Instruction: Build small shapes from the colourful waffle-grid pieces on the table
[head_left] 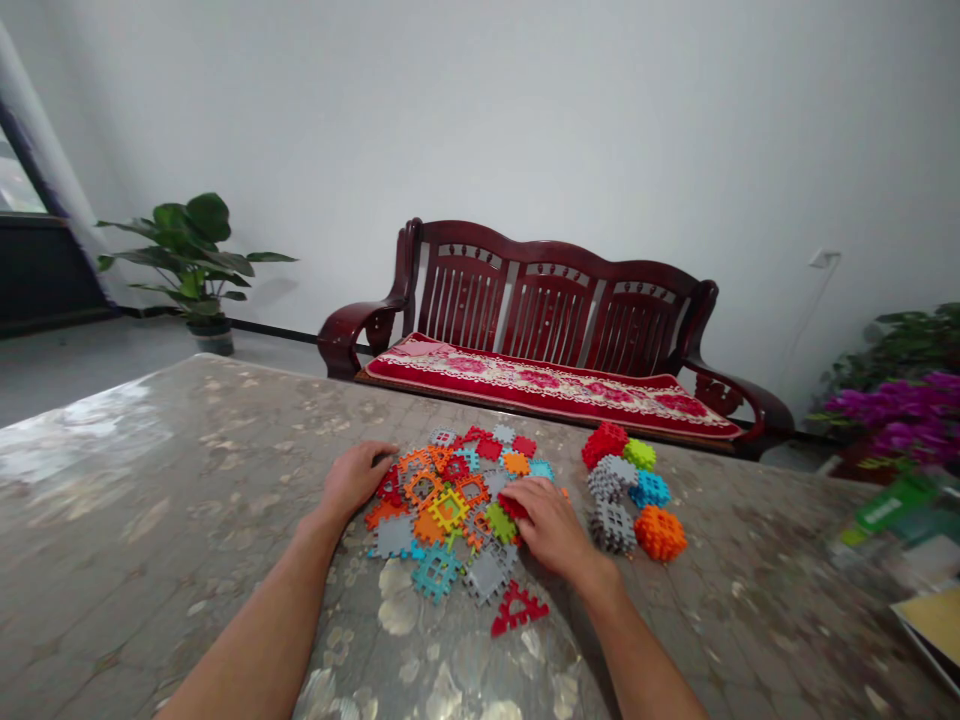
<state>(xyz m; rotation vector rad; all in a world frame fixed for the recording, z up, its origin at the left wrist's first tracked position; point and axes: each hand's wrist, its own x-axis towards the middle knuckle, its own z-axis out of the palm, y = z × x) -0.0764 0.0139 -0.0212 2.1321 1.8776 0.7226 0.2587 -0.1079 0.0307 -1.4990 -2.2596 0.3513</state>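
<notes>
A loose pile of notched plastic building tiles lies on the table in front of me, among them a yellow frame tile (449, 510), a grey tile (489, 572) and a teal tile (437, 572). At the pile's left edge rests my left hand (358, 482), fingers apart, with nothing visible in it, close to a red tile (389, 486). Over the right side of the pile, my right hand (551, 520) pinches a red tile (513, 504), partly covered by its fingers, beside a green tile (501, 522). A red triangular tile (517, 608) lies nearer to me.
Right of the pile stand several assembled blocks, including an orange block (660, 533), a blue block (650, 488) and a red block (604, 444). Beyond the table (187, 480) is a wooden bench (540, 300). Purple flowers (900, 415) and blurred items sit at far right.
</notes>
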